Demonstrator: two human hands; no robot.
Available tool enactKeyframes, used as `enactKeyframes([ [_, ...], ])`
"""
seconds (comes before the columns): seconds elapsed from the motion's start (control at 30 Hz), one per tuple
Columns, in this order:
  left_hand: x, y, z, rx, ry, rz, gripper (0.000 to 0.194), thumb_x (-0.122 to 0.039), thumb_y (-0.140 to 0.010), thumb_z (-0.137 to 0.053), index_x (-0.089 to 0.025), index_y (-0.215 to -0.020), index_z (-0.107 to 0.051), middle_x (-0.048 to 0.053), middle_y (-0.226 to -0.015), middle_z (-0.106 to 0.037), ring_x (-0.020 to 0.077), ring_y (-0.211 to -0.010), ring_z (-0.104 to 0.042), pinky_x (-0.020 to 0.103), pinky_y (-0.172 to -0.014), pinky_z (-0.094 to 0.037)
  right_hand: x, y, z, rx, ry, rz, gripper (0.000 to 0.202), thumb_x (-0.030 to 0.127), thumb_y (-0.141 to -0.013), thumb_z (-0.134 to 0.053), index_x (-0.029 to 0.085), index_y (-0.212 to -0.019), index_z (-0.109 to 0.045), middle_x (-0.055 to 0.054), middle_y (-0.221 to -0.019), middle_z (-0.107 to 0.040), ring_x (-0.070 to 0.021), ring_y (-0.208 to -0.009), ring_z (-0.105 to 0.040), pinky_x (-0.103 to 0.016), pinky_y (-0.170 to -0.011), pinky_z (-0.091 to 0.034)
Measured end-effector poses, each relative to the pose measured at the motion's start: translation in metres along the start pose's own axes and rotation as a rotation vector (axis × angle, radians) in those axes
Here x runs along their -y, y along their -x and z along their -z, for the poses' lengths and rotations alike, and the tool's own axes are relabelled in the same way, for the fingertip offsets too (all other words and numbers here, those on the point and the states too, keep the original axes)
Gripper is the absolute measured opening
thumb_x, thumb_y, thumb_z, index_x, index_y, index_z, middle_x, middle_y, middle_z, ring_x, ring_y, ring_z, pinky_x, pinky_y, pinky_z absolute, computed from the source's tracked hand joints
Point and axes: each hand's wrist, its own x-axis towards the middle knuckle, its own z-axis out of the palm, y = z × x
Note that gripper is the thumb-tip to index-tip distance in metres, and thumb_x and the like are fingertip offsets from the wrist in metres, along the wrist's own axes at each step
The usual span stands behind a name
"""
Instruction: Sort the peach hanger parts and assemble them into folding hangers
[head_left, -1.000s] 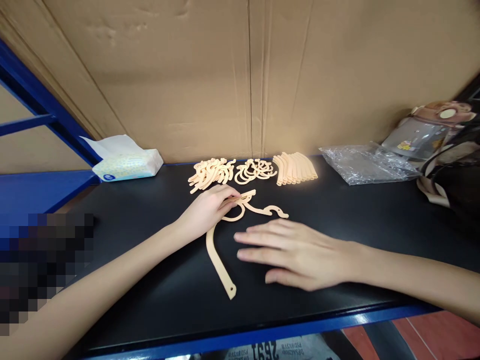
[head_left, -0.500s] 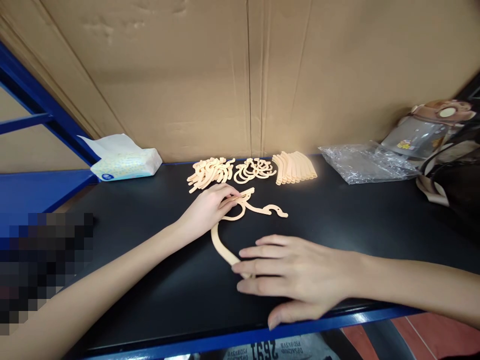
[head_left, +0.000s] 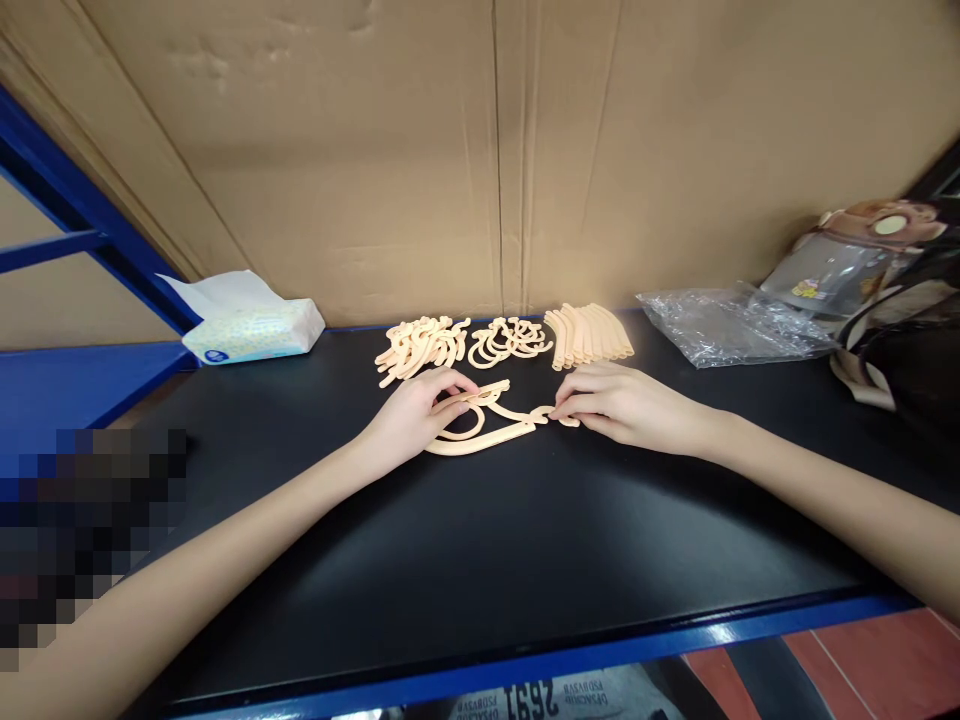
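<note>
A beige plastic clothes hanger [head_left: 487, 437], made of joined curved pieces, lies on the black table. My left hand [head_left: 420, 408] pinches its upper left portion, where a loop and a short straight end show beside the fingertips. On the right, my right hand [head_left: 611, 400] has thumb and fingers closed on the hanger's hooked end. A long curved arm of the hanger runs along its near side between both hands. The fingers hide parts of the joints.
Along the back lie a pile of wavy beige pieces [head_left: 424, 345], smaller hook pieces [head_left: 510, 340] and a row of beige arms [head_left: 592, 335]. A tissue pack [head_left: 255, 330] stands left; a clear plastic bag [head_left: 735, 325] and a bottle [head_left: 832, 270] are right. Cardboard [head_left: 337, 150] rises behind.
My right hand has moved up and away from the near side, from spread to pinching the hooked end. The long arm has swung inward against the rest; my left hand stays put.
</note>
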Motion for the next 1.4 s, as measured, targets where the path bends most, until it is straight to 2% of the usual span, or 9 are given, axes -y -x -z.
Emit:
enactKeyframes([
  [0.17,0.002,0.0,0.001,0.003,-0.012,-0.002,0.019,-0.032,-0.088,-0.052,-0.02,-0.095,-0.064,0.005,-0.098,-0.067,0.018,-0.088,-0.061,0.03,-0.074,-0.049,0.01,0.002,0.014,0.112,-0.02,-0.028,0.024,0.019,-0.095,-0.045,0.018,-0.09,-0.068,-0.005,-0.086,-0.06,-0.0165,-0.082,-0.054,-0.031,-0.076,-0.042],
  [0.33,0.003,0.001,0.005,0.017,-0.066,-0.08,0.02,-0.03,-0.091,-0.05,-0.02,-0.099,-0.065,0.004,-0.102,-0.067,0.0181,-0.094,-0.06,0.031,-0.081,-0.048,0.028,0.001,0.017,0.073,-0.05,0.003,0.024,0.03,-0.095,-0.049,0.022,-0.086,-0.069,-0.003,-0.089,-0.059,-0.0161,-0.084,-0.053,-0.031,-0.078,-0.041],
  [0.43,0.002,0.003,0.01,0.04,-0.246,-0.206,0.022,-0.028,-0.094,-0.045,-0.022,-0.099,-0.066,0.003,-0.108,-0.066,0.019,-0.098,-0.06,0.032,-0.085,-0.047,0.034,0.001,0.011,0.031,-0.032,-0.001,0.026,0.036,-0.093,-0.051,0.018,-0.08,-0.065,-0.004,-0.087,-0.059,-0.0162,-0.081,-0.052,-0.032,-0.078,-0.04],
  [0.6,-0.002,0.005,0.013,0.08,-0.462,-0.313,0.027,-0.024,-0.096,-0.039,-0.021,-0.098,-0.066,0.004,-0.112,-0.067,0.0205,-0.101,-0.061,0.032,-0.084,-0.048,0.037,-0.001,-0.005,-0.047,0.043,0.002,0.016,0.021,-0.087,-0.052,0.018,-0.072,-0.055,-0.003,-0.079,-0.057,-0.0161,-0.074,-0.049,-0.031,-0.073,-0.04],
  [0.87,-0.003,0.005,0.013,0.062,-0.451,-0.258,0.03,-0.025,-0.097,-0.036,-0.021,-0.097,-0.066,0.003,-0.111,-0.067,0.0197,-0.1,-0.062,0.032,-0.084,-0.049,0.025,-0.006,-0.019,-0.121,0.229,-0.003,0.024,0.02,-0.097,-0.034,0.017,-0.081,-0.051,-0.006,-0.078,-0.058,-0.0172,-0.07,-0.053,-0.03,-0.067,-0.042],
  [1.03,-0.016,0.009,0.007,-0.043,-0.335,-0.232,0.028,-0.031,-0.098,-0.037,-0.022,-0.108,-0.061,0.004,-0.115,-0.065,0.0194,-0.107,-0.059,0.034,-0.093,-0.046,0.023,-0.002,-0.017,-0.155,0.121,-0.208,0.025,0.029,-0.101,-0.024,0.019,-0.093,-0.046,-0.002,-0.07,-0.061,-0.0132,-0.048,-0.05,-0.024,-0.046,-0.033],
  [1.1,-0.026,0.012,0.002,-0.006,-0.328,-0.277,0.026,-0.036,-0.096,-0.043,-0.021,-0.109,-0.059,0.007,-0.122,-0.061,0.0221,-0.114,-0.055,0.038,-0.097,-0.044,0.025,-0.002,-0.017,-0.144,0.107,-0.255,0.024,0.032,-0.101,-0.027,0.019,-0.095,-0.046,-0.002,-0.07,-0.064,-0.0138,-0.047,-0.052,-0.024,-0.046,-0.033],
  [1.23,-0.036,0.014,-0.011,0.103,-0.375,-0.324,0.031,-0.048,-0.089,-0.052,-0.02,-0.102,-0.056,0.011,-0.139,-0.047,0.0316,-0.135,-0.033,0.054,-0.109,-0.028,0.03,-0.005,-0.018,-0.126,0.099,-0.252,0.031,0.036,-0.1,-0.029,0.018,-0.094,-0.053,-0.005,-0.077,-0.068,-0.0171,-0.064,-0.063,-0.027,-0.057,-0.04],
  [1.4,-0.032,0.013,-0.015,0.251,-0.378,-0.229,0.025,-0.039,-0.098,-0.035,-0.02,-0.095,-0.05,0.01,-0.148,-0.037,0.0307,-0.14,-0.025,0.057,-0.112,-0.022,0.035,-0.007,-0.019,-0.105,0.034,-0.189,0.036,0.032,-0.102,-0.024,0.017,-0.096,-0.056,-0.006,-0.088,-0.065,-0.0165,-0.079,-0.06,-0.028,-0.071,-0.042],
])
